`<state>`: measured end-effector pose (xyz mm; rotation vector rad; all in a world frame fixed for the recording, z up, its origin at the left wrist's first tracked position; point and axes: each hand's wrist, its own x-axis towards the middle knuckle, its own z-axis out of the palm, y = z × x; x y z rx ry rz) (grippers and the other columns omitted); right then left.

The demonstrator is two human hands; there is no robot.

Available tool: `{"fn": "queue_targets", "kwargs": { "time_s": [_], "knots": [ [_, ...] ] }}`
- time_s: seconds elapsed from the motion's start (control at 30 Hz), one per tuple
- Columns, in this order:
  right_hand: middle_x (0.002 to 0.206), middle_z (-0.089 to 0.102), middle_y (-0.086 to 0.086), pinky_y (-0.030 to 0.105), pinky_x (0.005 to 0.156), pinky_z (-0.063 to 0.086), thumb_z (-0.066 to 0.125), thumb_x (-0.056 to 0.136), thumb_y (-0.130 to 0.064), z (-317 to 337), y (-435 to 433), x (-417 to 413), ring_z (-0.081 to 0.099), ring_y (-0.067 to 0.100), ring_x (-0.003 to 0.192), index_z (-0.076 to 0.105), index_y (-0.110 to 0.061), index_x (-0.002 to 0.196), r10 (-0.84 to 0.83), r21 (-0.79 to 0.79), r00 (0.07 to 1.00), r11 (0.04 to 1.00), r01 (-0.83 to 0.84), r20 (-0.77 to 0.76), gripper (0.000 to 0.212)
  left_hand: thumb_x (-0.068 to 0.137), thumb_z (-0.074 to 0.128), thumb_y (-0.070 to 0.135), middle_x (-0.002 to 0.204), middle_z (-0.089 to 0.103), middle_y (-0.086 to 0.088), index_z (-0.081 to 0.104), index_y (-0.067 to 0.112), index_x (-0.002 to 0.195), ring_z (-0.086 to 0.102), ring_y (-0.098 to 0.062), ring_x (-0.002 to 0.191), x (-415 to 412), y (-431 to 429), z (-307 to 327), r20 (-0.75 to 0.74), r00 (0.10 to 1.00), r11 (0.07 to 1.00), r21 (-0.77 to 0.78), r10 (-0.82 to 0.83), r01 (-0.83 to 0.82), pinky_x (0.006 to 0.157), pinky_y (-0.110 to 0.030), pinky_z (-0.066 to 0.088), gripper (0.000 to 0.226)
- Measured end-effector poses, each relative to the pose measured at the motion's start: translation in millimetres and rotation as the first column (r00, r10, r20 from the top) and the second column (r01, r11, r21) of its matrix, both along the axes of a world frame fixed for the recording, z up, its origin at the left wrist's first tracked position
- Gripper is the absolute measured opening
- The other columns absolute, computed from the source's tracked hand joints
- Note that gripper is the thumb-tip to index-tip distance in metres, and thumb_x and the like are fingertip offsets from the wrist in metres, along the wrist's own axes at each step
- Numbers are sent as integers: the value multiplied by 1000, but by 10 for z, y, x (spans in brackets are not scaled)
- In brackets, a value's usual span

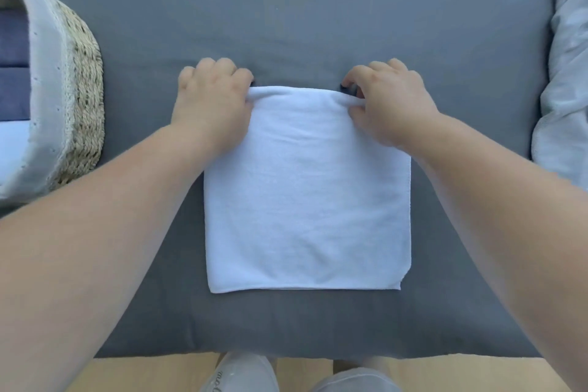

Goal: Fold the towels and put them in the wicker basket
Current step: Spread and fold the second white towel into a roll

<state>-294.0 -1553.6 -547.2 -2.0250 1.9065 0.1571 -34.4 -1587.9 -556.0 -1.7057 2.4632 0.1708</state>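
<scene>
Both your hands — left (211, 105), right (389, 103) — pinch the far corners of the white towel (305, 194), lying flat on the grey cloth (318, 9). Uneven pulling could skew the fold — basket (86, 99) waits left.

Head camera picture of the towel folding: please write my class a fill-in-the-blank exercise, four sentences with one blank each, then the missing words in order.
1. The towel lying on the grey surface is ____ in colour.
2. The left hand and right hand each pinch a corner of the towel's ____ edge.
3. The wicker basket stands on the person's ____ side.
4. The folded towels already in the basket are mostly ____.

Missing words: white; far; left; blue
</scene>
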Motion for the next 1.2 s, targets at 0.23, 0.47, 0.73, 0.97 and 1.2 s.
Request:
{"fn": "queue_targets", "kwargs": {
  "time_s": [0.23, 0.47, 0.73, 0.97, 1.2],
  "knots": [
    [119, 44, 5, 38, 77, 35, 53, 96, -27, 115, -154, -31, 46, 29, 101, 58, -23, 118, 139, 184, 981, 976, -113, -134, 22, 88, 56, 20, 102, 51, -3, 58, 24, 92, 46, -28, 92, -92, -279, 156, 19, 999, 977, 213, 26, -29, 78, -37, 37, 6],
    [102, 56, 6, 36, 74, 32, 50, 96, -19, 192, -258, -129, 40, 27, 86, 50, -23, 99, 131, 18, 985, 991, -130, -114, 5, 83, 58, 13, 89, 63, -7, 58, 20, 85, 55, -34, 87, -97, -390, 233, -86, 996, 997, 81, 22, -15, 74, -36, 37, 7],
    [83, 44, 6, 37, 65, 26, 51, 84, 0, 367, -159, -192, 38, 29, 73, 53, -14, 87, 51, -386, 999, 921, -48, -3, 14, 83, 57, 13, 83, 61, -12, 65, 13, 86, 54, -38, 81, -8, -340, 533, -310, 949, 963, -268, -52, -35, 69, -43, 41, 9],
    [75, 48, 4, 42, 55, 40, 58, 69, 12, 199, 952, -213, 42, 29, 64, 56, -11, 77, 111, -405, 984, 913, -47, 137, 24, 65, 57, -3, 74, 58, -7, 64, 8, 77, 52, -32, 68, 353, 863, 292, -475, 876, 988, -152, -87, 16, 62, -45, 43, 18],
    [83, 56, -1, 36, 62, 41, 67, 69, 18, 160, 1656, -92, 47, 24, 72, 69, -11, 80, 36, -290, 938, 954, 70, 344, 31, 67, 54, -11, 75, 57, -7, 67, 4, 76, 49, -31, 66, 498, 1664, 135, -511, 860, 991, -115, -6, -61, 60, -46, 42, 21]
  ]
}}
